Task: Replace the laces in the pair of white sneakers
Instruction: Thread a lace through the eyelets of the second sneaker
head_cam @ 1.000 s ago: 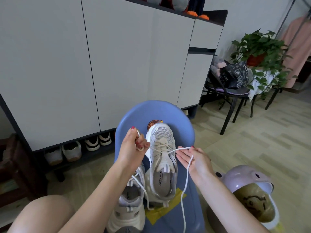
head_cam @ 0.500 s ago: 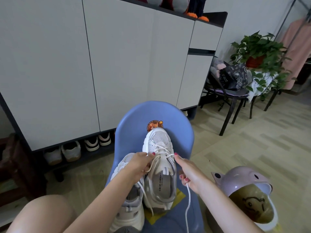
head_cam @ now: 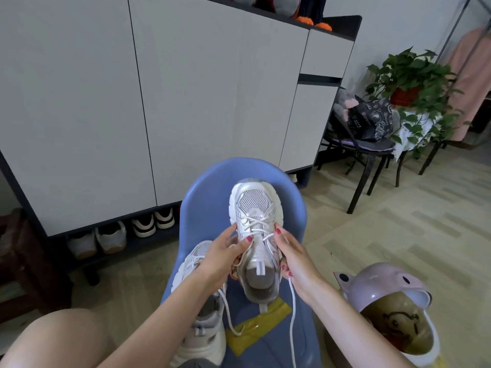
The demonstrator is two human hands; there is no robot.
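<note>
Nearest us, a bare knee [head_cam: 58,338] fills the lower left corner, and both our forearms reach forward over the blue chair [head_cam: 210,197]. On the seat's near left edge lies the second sneaker [head_cam: 199,333], toe pointing away, its lace loose. A yellow patch [head_cam: 255,328] sits on the seat at the near middle. Beyond it we hold the raised sneaker [head_cam: 256,235] above the seat, toe toward the chair back. Our left hand [head_cam: 225,257] curls round its left side, thumb on the tongue; that grip pinches the shoe. Our right hand [head_cam: 291,257] curls round the right side, a white lace [head_cam: 292,314] hanging down from under it. To the right stands a pink helmet [head_cam: 382,285]. Farther off are the white cabinet [head_cam: 212,88], with shoes beneath, and a potted plant [head_cam: 411,75].
</note>
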